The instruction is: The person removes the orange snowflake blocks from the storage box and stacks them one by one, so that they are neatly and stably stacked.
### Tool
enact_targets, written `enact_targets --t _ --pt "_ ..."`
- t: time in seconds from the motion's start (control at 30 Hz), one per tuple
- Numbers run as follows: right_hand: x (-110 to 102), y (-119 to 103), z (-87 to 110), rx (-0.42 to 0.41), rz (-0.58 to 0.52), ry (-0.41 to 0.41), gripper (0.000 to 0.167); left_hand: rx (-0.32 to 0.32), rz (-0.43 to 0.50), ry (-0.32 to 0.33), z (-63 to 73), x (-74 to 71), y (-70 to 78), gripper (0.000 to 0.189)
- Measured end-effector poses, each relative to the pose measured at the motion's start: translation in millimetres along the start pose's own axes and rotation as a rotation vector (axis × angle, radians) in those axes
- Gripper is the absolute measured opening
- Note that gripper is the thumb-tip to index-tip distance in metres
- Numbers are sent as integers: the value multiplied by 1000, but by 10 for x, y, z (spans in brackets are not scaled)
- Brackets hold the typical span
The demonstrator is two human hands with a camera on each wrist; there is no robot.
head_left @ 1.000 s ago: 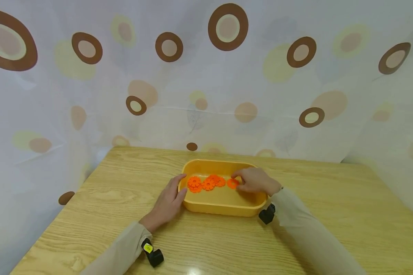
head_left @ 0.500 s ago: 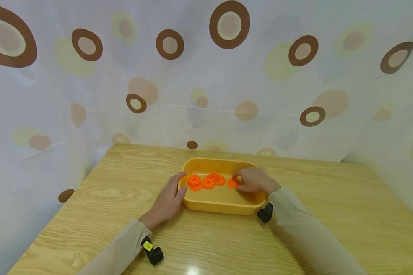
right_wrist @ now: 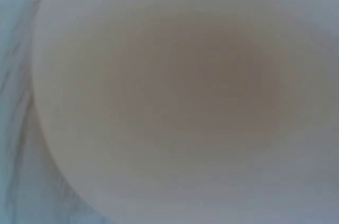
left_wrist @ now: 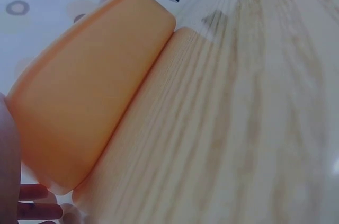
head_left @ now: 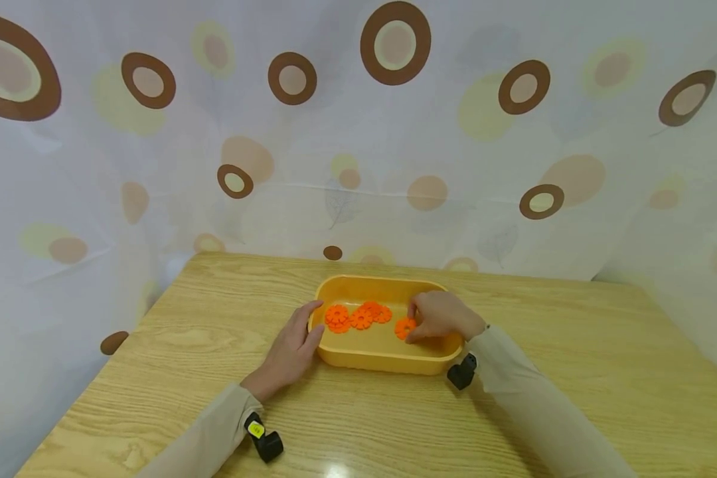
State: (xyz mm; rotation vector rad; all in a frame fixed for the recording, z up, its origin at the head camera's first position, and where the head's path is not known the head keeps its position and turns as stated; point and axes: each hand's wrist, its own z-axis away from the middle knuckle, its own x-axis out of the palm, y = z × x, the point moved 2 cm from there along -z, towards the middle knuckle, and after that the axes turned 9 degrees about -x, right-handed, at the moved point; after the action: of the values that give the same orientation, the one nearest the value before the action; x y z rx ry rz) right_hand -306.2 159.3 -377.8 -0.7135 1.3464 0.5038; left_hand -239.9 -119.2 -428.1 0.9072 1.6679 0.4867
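Observation:
A yellow-orange plastic tub (head_left: pixel 388 364) with rounded corners stands on the wooden table. My left hand (head_left: pixel 289 348) holds its left end, thumb and fingertips at the rim; in the left wrist view, fingers (left_wrist: pixel 39 211) show beyond the end of the tub's side wall (left_wrist: pixel 95 86). Inside, my right hand (head_left: pixel 442 315) pinches an orange flower-shaped disc (head_left: pixel 403 328) between thumb and fingers, near the tub floor. More such discs lie to its left: a small stack (head_left: pixel 337 315) at the left end and an overlapping group (head_left: pixel 361 318) in the middle. The right wrist view shows only a blurred pale surface.
The wood-grained table (head_left: pixel 358 425) stretches out around the tub. Behind it and along the sides hangs a white curtain (head_left: pixel 346 133) with brown ring patterns. A black wrist camera (head_left: pixel 265 439) sits on the left sleeve, another black camera (head_left: pixel 463 373) on the right.
My right hand has drawn the orange disc slightly toward the front of the tub, and its thumb has moved lower. The left hand and the other discs have stayed in place.

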Motion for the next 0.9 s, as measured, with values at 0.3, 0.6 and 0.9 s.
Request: enact_targets --t 0.3,0.6,0.9 --pt "-32 -31 31 -24 -37 72 35 4 -7 10 -9 -12 1 43" --pt "18 -14 15 -64 -26 88 38 -11 -11 2 11 3 -13 44" --pt "34 74 15 -107 -199 189 28 -6 -18 9 7 5 -9 44"
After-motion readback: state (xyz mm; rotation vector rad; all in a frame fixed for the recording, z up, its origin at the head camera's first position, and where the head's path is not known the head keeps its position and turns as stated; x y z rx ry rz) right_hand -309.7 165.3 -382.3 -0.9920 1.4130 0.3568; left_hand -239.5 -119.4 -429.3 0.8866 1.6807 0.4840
